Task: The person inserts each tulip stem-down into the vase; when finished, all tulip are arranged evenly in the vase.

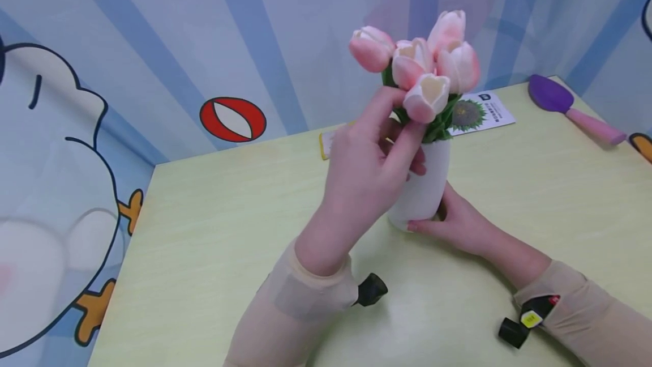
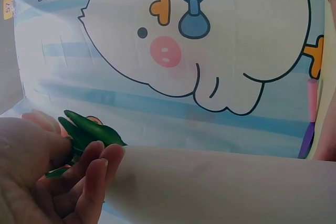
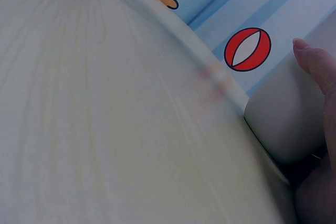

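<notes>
A bunch of pink-and-white tulips [image 1: 428, 98] stands in a white vase [image 1: 430, 186] right of the table's middle. With thumb and fingers, my left hand [image 1: 364, 163] pinches the tulips just under the blooms, at the vase's mouth. Green leaves [image 2: 94, 132] show between those fingers in the left wrist view, beside the pale vase wall [image 2: 226, 182]. My right hand [image 1: 466, 220] grips the vase low down, thumb across the front near its base. In the right wrist view, the thumb [image 3: 317, 64] lies against the vase [image 3: 286, 114]; the other fingers are partly hidden.
Behind the vase lies a card with a plant picture [image 1: 489, 112]. A yellow-edged card [image 1: 325, 146] is partly covered by my left hand. A small purple shovel with a pink handle [image 1: 550, 93] lies at the back right. A printed blue backdrop [image 1: 285, 33] borders the table.
</notes>
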`<state>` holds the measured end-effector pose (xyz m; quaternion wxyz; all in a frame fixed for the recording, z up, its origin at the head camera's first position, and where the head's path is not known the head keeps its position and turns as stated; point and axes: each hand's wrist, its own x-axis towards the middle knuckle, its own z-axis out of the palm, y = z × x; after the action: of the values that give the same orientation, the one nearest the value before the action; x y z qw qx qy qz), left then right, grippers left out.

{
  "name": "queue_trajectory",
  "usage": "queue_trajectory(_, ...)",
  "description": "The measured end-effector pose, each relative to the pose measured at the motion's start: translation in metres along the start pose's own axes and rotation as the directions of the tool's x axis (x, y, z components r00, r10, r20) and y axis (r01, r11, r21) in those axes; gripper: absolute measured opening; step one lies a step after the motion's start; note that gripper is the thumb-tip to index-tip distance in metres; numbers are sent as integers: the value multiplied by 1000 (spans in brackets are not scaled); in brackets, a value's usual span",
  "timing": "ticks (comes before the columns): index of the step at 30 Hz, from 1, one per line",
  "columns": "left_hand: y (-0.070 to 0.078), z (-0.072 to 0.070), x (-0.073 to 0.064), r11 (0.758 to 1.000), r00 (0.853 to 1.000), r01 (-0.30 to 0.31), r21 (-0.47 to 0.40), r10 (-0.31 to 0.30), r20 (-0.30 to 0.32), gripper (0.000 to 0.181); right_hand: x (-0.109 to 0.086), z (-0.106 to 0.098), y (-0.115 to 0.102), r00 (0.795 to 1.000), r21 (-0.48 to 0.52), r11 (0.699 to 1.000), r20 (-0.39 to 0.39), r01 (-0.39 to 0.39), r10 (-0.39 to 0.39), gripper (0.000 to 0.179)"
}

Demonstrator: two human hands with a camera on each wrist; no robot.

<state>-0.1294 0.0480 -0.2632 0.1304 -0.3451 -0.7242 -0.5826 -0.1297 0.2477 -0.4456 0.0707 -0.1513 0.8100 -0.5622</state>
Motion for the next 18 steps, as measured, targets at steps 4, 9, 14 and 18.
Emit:
queue_trajectory(4,0,-1,0,1000,1000,16,17,-16,18,12,1,0,-1,1000,-1,1000,1,-5,5,86)
queue_trajectory(9,2,-2,1,998,998,52,42,-54,45,12,1,-1,0,1000,-2,1000,-1,-6,6,86)
queue_trajectory(14,1,-2,1,996,996,69,54,-71,49,10,1,0,0,1000,-4,1000,-1,-8,8,86)
queue_trajectory(18,-1,-2,0,997,998,36,69,-38,42,11,1,0,-1,1000,-13,1000,-1,-9,9,86)
